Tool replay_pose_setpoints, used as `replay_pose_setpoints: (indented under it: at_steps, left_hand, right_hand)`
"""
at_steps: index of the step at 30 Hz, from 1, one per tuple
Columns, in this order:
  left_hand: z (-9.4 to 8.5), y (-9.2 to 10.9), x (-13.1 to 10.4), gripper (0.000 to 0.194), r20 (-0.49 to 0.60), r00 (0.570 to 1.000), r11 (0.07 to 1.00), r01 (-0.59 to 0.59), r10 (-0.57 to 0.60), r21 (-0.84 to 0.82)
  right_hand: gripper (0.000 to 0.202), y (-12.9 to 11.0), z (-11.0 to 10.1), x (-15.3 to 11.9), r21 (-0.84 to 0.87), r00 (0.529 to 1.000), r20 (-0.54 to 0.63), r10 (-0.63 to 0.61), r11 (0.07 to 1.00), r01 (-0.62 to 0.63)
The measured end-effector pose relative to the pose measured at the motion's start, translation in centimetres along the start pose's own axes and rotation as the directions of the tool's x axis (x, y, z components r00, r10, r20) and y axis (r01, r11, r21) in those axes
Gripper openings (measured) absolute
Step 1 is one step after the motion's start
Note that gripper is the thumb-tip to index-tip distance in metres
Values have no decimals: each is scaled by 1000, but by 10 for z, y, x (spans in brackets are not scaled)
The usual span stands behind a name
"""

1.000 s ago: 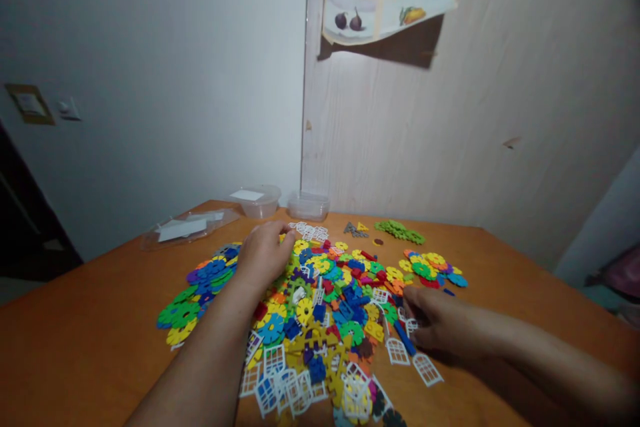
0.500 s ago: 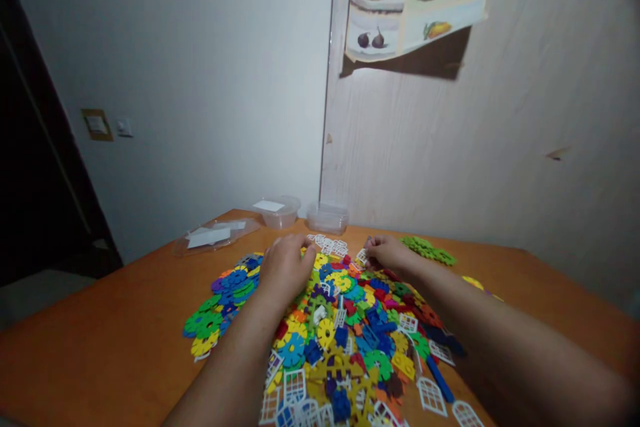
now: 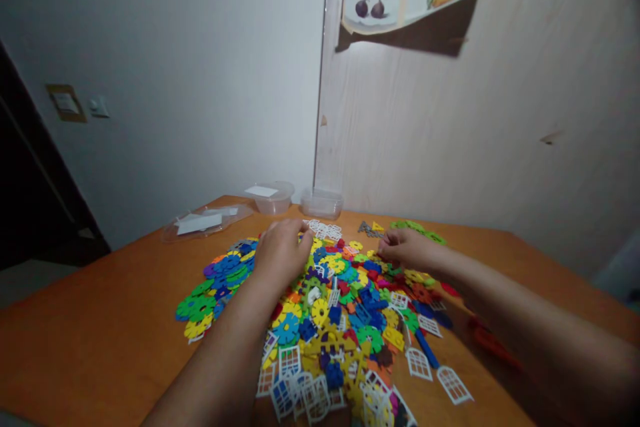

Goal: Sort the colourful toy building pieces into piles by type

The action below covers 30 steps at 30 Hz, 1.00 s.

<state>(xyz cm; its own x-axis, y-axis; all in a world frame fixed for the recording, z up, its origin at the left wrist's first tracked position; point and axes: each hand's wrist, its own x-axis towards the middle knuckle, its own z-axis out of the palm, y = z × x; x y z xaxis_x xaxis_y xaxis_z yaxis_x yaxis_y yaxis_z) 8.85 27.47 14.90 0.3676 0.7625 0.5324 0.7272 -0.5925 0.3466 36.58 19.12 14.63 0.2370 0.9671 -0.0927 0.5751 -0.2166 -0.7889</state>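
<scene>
Over the upper left of a heap of plastic building pieces (image 3: 320,312) is my left hand (image 3: 283,252), back up, thumb slightly apart. Its bent fingertips are out of sight, so any hold is unclear. Just past it lies a cluster of small white lattice pieces (image 3: 326,230). My right hand (image 3: 406,247) is at the heap's upper right edge, thumb and fingers drawn together; whatever they pinch cannot be made out. Beyond its fingertips lie small grey pieces (image 3: 370,230) and a yellow triangular piece (image 3: 377,226). The heap mixes notched discs, blocks and white window frames (image 3: 419,363).
Two clear plastic tubs, one round (image 3: 274,201) and one rectangular (image 3: 323,204), stand against the wall. A clear plastic bag with white paper (image 3: 200,221) lies to the left. Green discs (image 3: 417,232) are at the back right of the orange table (image 3: 100,320).
My right hand has moved right, away from a white lattice piece near its fingertips, and uncovered the grey and yellow pieces. My left hand stays in about the same place. The view has tilted down slightly.
</scene>
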Motion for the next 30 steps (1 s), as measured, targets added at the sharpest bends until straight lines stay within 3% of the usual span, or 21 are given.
replay_pose_setpoints:
  at_steps: [3,5,8,12,17,20,23,26,30]
  left_hand:
    - [0,0,2,28,15,1000,1000,11,-11,0]
    - [0,0,2,30,25,1000,1000,14,-14,5]
    - [-1,1,2,31,30,1000,1000,-2,2,17]
    - [0,0,3,32,28,999,999,-17,16,28]
    - [1,-3,3,31,17,1000,999,-10,10,30]
    - [0,-5,3,30,-3,1000,1000,5,-5,19]
    - [0,-5,2,29,-8,1000,1000,20,-20,13]
    - [0,-5,1,28,-2,1000,1000,22,-22,10]
    - [1,-6,0,27,-23,1000,1000,12,-12,19]
  right_hand:
    - [9,18,-14,-41,-262,993,106,-57,961,83]
    - [6,29,-18,-64,-444,983,183,-27,890,107]
    - [6,42,-17,-89,-601,981,191,29,794,93]
    - [8,52,-10,-103,-652,982,188,-24,745,143]
    - [11,44,-13,-105,-677,985,162,-61,719,156]
    - [16,33,-20,-92,-651,991,90,-100,747,134]
    - [12,23,-19,-61,-454,983,13,-183,875,169]
    - [13,9,-1,-15,-39,998,-40,-51,998,49]
    - [19,-20,34,42,172,999,-29,23,985,-18]
